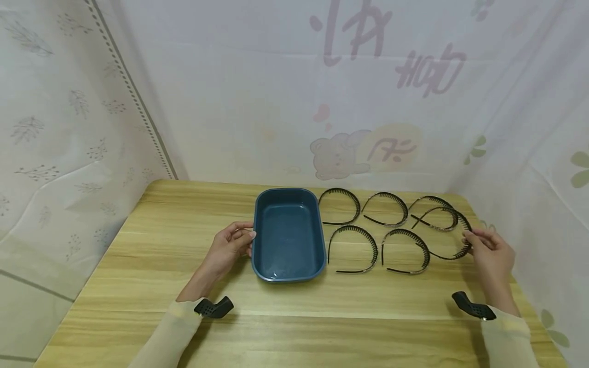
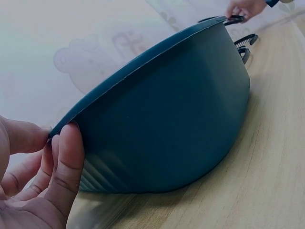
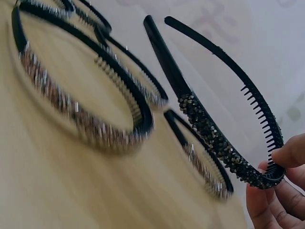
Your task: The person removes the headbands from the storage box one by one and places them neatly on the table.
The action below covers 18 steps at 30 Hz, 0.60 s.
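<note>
My left hand (image 1: pixel 227 248) pinches the left rim of a dark blue rectangular basin (image 1: pixel 287 235) between thumb and fingers. In the left wrist view, the basin (image 2: pixel 167 119) looks tilted and nothing shows inside it in the head view. A black toothed headband with dark sparkling beads (image 3: pixel 217 145) is held by my right hand (image 1: pixel 494 255), thumb and fingers pinching its curved middle. It is raised above the table at the right end of the others. Several similar headbands, one with silvery-brown beads (image 3: pixel 105 131), lie in two rows between the basin and my right hand.
The wooden table (image 1: pixel 340 337) has a patterned white cloth (image 1: pixel 230 102) hanging behind it and at both sides. Black wrist mounts (image 1: pixel 215 307) sit on both sleeves. The basin's right wall stands close beside the nearest headbands.
</note>
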Each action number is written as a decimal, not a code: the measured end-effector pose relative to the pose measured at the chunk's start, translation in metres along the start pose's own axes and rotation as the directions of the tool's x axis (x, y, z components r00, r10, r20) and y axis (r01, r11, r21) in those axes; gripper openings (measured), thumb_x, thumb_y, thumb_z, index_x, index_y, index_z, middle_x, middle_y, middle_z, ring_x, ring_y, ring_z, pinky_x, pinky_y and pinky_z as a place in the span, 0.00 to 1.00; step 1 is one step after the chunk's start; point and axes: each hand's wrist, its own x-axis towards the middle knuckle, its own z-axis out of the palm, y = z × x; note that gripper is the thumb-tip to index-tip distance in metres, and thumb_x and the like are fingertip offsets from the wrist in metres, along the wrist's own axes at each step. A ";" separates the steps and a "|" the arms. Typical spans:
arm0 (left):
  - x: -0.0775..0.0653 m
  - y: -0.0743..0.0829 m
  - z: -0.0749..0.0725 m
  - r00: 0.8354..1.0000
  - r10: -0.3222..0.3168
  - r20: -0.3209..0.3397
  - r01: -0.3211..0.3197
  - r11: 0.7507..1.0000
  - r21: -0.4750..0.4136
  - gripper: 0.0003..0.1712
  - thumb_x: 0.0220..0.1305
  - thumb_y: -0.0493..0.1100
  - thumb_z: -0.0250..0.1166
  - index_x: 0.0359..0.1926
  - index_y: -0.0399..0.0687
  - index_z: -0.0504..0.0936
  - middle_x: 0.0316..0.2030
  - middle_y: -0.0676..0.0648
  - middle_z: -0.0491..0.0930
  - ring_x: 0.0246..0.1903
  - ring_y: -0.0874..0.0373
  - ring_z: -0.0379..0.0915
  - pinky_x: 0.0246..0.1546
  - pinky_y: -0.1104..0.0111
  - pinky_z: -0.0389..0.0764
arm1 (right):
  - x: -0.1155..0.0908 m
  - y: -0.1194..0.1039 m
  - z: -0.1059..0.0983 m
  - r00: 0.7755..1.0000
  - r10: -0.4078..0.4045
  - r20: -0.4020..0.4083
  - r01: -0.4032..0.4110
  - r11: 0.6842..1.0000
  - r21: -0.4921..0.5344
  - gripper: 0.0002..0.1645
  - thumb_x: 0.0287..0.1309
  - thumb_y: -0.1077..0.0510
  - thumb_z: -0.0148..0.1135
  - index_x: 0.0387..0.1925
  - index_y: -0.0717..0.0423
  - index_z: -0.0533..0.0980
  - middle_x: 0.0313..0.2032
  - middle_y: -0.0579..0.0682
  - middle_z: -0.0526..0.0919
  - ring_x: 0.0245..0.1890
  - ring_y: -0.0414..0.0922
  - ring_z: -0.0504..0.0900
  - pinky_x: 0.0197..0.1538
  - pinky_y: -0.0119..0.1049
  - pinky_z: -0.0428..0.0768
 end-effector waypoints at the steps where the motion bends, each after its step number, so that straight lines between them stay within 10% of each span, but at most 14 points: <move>1: 0.000 0.000 0.000 1.000 -0.002 0.000 0.002 1.000 -0.001 0.24 0.74 0.34 0.61 0.65 0.30 0.67 0.34 0.53 0.82 0.30 0.62 0.77 0.32 0.73 0.83 | 0.001 0.003 -0.004 1.000 0.011 -0.001 -0.011 1.000 -0.017 0.12 0.62 0.57 0.72 0.45 0.55 0.81 0.28 0.32 0.89 0.28 0.29 0.87 0.30 0.20 0.81; 18: -0.001 0.000 0.001 1.000 -0.004 -0.007 0.004 1.000 0.004 0.23 0.75 0.35 0.61 0.65 0.31 0.68 0.34 0.53 0.82 0.29 0.63 0.77 0.32 0.74 0.83 | 0.008 0.034 -0.062 0.998 0.062 -0.026 -0.067 0.929 -0.363 0.03 0.65 0.52 0.69 0.36 0.37 0.82 0.19 0.23 0.82 0.23 0.24 0.80 0.30 0.14 0.74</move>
